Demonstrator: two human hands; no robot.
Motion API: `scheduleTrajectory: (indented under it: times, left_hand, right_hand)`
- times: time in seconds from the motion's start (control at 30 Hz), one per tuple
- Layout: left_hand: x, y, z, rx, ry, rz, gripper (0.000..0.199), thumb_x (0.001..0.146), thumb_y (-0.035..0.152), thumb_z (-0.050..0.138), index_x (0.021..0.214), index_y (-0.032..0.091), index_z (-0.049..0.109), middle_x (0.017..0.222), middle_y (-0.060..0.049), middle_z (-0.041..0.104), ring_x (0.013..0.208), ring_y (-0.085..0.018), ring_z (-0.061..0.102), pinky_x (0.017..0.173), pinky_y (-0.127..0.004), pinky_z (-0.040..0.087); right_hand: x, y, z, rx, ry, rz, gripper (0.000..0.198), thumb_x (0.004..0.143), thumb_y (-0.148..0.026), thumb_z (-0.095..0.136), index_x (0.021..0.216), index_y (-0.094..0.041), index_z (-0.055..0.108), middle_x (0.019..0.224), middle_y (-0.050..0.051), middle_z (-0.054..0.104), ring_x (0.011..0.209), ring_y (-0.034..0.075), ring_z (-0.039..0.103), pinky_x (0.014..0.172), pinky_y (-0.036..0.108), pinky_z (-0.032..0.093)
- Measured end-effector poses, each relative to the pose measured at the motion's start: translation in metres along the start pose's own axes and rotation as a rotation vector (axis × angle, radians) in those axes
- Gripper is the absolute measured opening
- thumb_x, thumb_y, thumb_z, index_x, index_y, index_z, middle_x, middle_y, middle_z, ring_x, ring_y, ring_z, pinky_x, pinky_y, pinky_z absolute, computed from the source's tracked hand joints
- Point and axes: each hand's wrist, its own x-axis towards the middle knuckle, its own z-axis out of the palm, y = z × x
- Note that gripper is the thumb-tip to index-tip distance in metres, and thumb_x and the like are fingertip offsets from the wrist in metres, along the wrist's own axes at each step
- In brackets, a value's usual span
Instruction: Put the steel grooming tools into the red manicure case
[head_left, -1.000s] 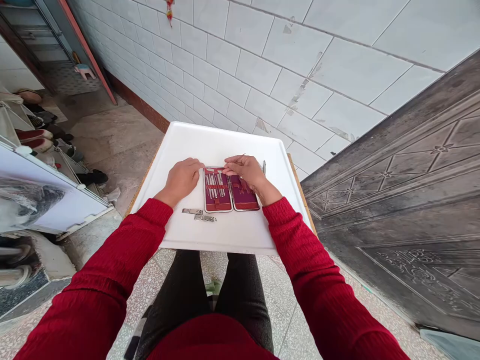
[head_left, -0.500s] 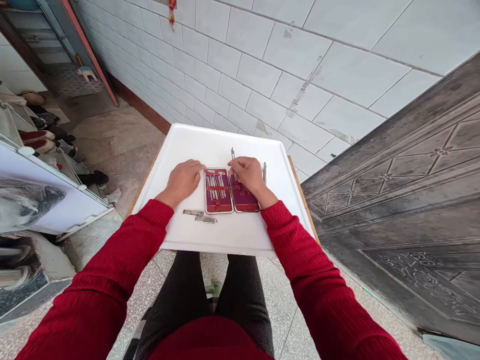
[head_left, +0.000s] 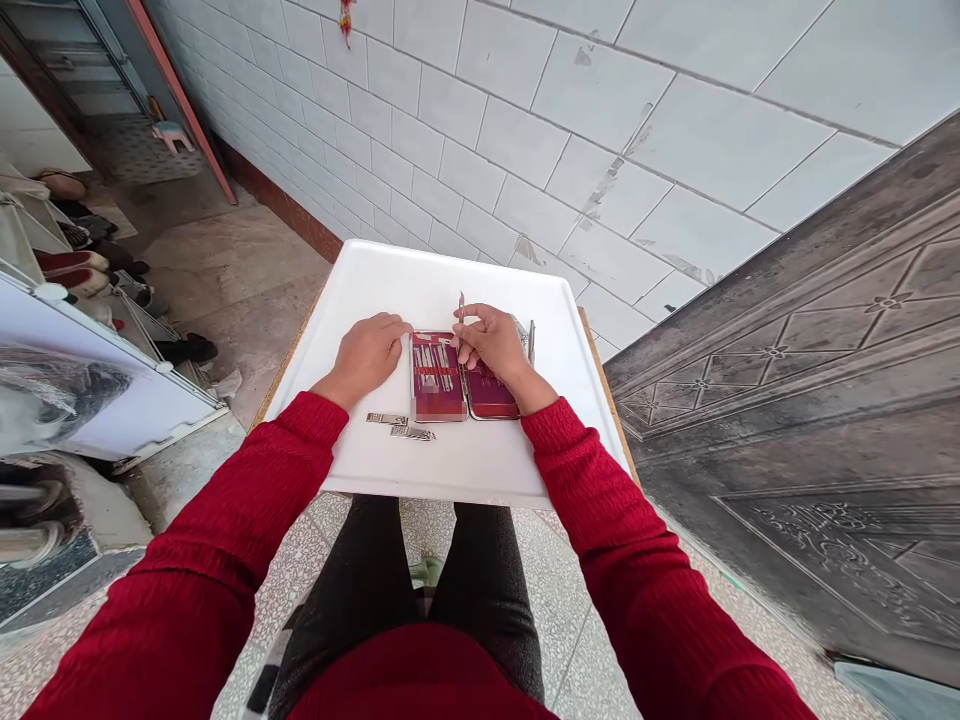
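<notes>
Soft, even light across my desk (head_left: pixel 420 468); far doorway (head_left: pixel 112 150) dim. Lens stretches my sleeves (head_left: pixel 187 540) toward the edges. Blocky pixels mar the case (head_left: pixel 441 400), lower left.

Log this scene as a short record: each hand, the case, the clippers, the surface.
Left hand: at far left corner of the case; contact unclear
Right hand: holds a slim metal tool, tip toward the wall
Case: open, slim tools in its left half
Nail clippers: two, lying by the case's near left corner
Surface: white tabletop, raised rim
</notes>
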Motion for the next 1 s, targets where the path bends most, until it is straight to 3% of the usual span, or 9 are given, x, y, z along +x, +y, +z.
scheduleTrajectory:
  times: [0.2,0.4,0.6,1.0]
  left_hand:
    - [0.0,0.001,0.0,-0.01,0.016,-0.004,0.041,0.092,0.01,0.043,0.112,0.022,0.076,0.114,-0.007,0.077,0.107,-0.027,0.07,0.092,-0.044,0.057]
    - [0.0,0.003,-0.002,-0.011,0.006,-0.006,0.041,0.093,0.01,0.042,0.112,0.022,0.077,0.113,-0.007,0.077,0.107,-0.028,0.069,0.09,-0.044,0.057]
    - [0.0,0.003,-0.003,-0.001,-0.003,0.003,0.042,0.094,0.01,0.04,0.112,0.021,0.076,0.113,-0.008,0.077,0.108,-0.028,0.069,0.09,-0.044,0.056]
    - [0.0,-0.002,0.003,-0.007,0.015,-0.028,0.041,0.093,0.012,0.044,0.114,0.024,0.077,0.118,-0.006,0.076,0.109,-0.027,0.07,0.092,-0.044,0.057]
  right_hand:
    - [0.001,0.006,0.004,0.019,-0.012,0.034,0.034,0.087,-0.047,0.081,0.087,-0.022,0.057,0.065,-0.003,0.072,0.041,0.009,0.059,0.035,0.018,0.041]
    - [0.005,0.007,0.0,0.058,0.076,0.118,0.029,0.083,-0.035,0.086,0.073,-0.018,0.065,0.049,-0.004,0.061,0.037,0.005,0.046,0.037,0.017,0.038]
    - [0.005,0.005,-0.002,0.087,0.092,0.127,0.025,0.073,-0.025,0.091,0.077,-0.016,0.069,0.049,-0.005,0.061,0.041,0.007,0.051,0.039,0.017,0.041]
    - [0.011,0.018,0.0,0.055,0.177,0.042,0.03,0.075,-0.026,0.087,0.097,-0.019,0.067,0.052,-0.008,0.062,0.041,0.008,0.048,0.039,0.018,0.037]
